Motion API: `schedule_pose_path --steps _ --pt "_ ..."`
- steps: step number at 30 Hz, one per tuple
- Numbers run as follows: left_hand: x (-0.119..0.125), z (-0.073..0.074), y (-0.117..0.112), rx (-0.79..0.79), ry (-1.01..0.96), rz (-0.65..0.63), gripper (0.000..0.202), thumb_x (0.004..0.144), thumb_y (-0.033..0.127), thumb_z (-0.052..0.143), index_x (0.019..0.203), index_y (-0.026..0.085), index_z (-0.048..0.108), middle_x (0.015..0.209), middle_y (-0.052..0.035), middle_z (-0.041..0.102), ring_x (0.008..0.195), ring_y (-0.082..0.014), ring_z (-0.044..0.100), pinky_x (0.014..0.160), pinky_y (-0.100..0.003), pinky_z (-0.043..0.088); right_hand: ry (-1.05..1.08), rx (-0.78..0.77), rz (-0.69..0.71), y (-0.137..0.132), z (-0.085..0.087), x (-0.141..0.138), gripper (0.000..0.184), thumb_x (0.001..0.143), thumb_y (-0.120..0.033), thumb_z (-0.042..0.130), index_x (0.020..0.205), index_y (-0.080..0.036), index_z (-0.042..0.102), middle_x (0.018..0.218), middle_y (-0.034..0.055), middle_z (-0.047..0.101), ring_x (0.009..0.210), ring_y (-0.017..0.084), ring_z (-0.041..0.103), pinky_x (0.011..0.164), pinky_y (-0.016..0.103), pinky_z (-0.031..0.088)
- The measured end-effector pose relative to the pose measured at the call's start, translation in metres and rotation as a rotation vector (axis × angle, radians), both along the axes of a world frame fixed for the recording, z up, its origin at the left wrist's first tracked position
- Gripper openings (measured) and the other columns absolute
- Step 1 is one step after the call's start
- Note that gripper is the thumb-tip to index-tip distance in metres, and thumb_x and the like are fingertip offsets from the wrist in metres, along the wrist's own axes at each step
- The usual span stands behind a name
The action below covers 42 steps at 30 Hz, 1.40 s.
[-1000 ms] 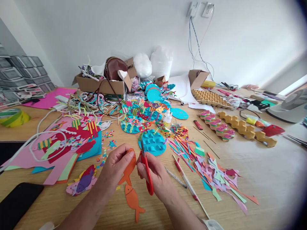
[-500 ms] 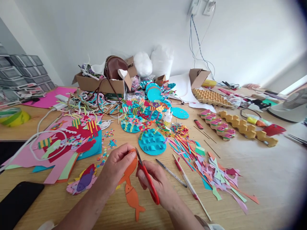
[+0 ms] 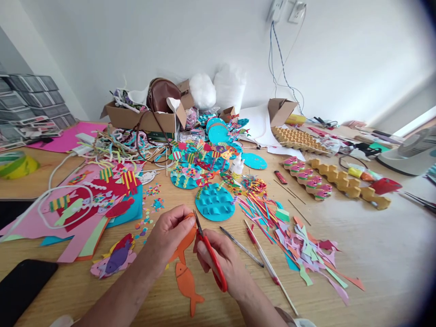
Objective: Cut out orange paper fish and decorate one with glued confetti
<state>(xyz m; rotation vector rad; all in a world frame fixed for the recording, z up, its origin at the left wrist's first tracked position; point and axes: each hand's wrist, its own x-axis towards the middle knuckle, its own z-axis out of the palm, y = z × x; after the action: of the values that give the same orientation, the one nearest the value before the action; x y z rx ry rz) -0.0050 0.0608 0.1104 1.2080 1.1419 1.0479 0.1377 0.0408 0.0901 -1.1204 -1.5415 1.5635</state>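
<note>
Pinched in my left hand is an orange foam fish, held by its upper end with the tail pointing down. My right hand grips red-handled scissors, their blades at the fish's upper right edge beside my left fingertips. Whether the blades have the foam between them, I cannot make out. Just below on the table lies a second orange fish with a drawn eye and a head line. To the left of my left forearm sits a small pile of purple, red and pink fish.
A turquoise disc with raised loops lies beyond my hands. Right of them are a pen, a long stick and paper scraps. A black phone lies at front left; egg-carton strips are at right.
The view has shifted slightly, so table things sit a little further left. Both hands keep nearly the same pose, with the scissors still at the orange fish's edge.
</note>
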Motion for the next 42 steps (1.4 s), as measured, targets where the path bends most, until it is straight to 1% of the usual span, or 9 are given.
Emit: schedule_pose_path --steps 7,11,17,22,25,29,37,42 --pt "0.003 0.004 0.000 -0.017 0.028 0.016 0.023 0.072 0.035 0.052 0.058 0.019 0.043 0.054 0.0063 0.031 0.051 -0.0094 0.026 0.047 -0.020 0.024 0.004 0.016 -0.028 0.000 -0.007 0.001 0.031 0.083 -0.037 0.047 0.059 -0.020 0.040 0.052 -0.0059 0.035 0.048 0.009 0.032 0.046 0.022 0.024" --pt "0.003 0.003 0.001 -0.023 0.032 -0.004 0.024 0.072 0.036 0.052 0.058 0.019 0.043 0.054 0.0066 0.031 0.050 -0.0092 0.026 0.046 -0.020 0.025 -0.010 0.036 -0.044 0.000 -0.011 0.002 0.028 0.082 -0.033 0.047 0.058 -0.019 0.040 0.051 -0.0064 0.034 0.048 0.008 0.031 0.045 0.021 0.023" --pt "0.001 -0.003 0.001 -0.014 0.029 -0.046 0.024 0.076 0.035 0.050 0.060 0.019 0.042 0.056 0.0069 0.032 0.053 -0.0092 0.028 0.049 -0.020 0.027 -0.041 0.095 -0.050 0.000 -0.014 0.003 0.032 0.081 -0.035 0.049 0.056 -0.019 0.037 0.050 -0.0064 0.033 0.047 0.007 0.031 0.044 0.021 0.023" --pt "0.000 -0.002 0.001 0.024 0.063 -0.036 0.024 0.079 0.032 0.048 0.059 0.019 0.041 0.057 0.0063 0.033 0.055 -0.0096 0.030 0.050 -0.020 0.029 0.013 0.029 -0.014 0.000 -0.011 0.002 0.030 0.084 -0.038 0.044 0.060 -0.019 0.040 0.050 -0.0060 0.037 0.045 0.008 0.034 0.043 0.020 0.026" --pt "0.000 -0.003 0.001 0.058 0.089 -0.039 0.025 0.080 0.031 0.046 0.059 0.019 0.040 0.057 0.0061 0.032 0.056 -0.0097 0.030 0.051 -0.020 0.028 0.026 0.020 -0.008 -0.001 -0.009 0.001 0.029 0.083 -0.037 0.044 0.061 -0.019 0.040 0.051 -0.0062 0.035 0.047 0.008 0.033 0.044 0.021 0.026" --pt "0.001 -0.003 0.001 0.074 0.112 -0.031 0.024 0.080 0.030 0.045 0.059 0.019 0.040 0.058 0.0061 0.031 0.056 -0.0098 0.030 0.051 -0.021 0.028 -0.014 0.038 -0.018 -0.001 -0.008 0.001 0.026 0.082 -0.031 0.044 0.059 -0.019 0.039 0.053 -0.0064 0.032 0.048 0.008 0.031 0.045 0.021 0.025" --pt "0.003 -0.003 -0.001 0.076 0.141 -0.028 0.026 0.080 0.033 0.045 0.059 0.020 0.036 0.058 0.0062 0.029 0.056 -0.0102 0.028 0.050 -0.022 0.027 -0.067 0.131 -0.046 -0.002 -0.012 0.003 0.034 0.083 -0.038 0.045 0.056 -0.019 0.036 0.053 -0.0057 0.032 0.051 0.009 0.030 0.046 0.022 0.023" --pt "0.002 -0.005 -0.001 0.070 0.145 -0.027 0.026 0.080 0.033 0.045 0.059 0.020 0.036 0.059 0.0059 0.029 0.057 -0.0107 0.028 0.051 -0.021 0.028 -0.095 0.140 -0.060 -0.002 -0.015 0.003 0.033 0.083 -0.035 0.046 0.056 -0.019 0.037 0.052 -0.0058 0.033 0.050 0.008 0.031 0.047 0.022 0.023"
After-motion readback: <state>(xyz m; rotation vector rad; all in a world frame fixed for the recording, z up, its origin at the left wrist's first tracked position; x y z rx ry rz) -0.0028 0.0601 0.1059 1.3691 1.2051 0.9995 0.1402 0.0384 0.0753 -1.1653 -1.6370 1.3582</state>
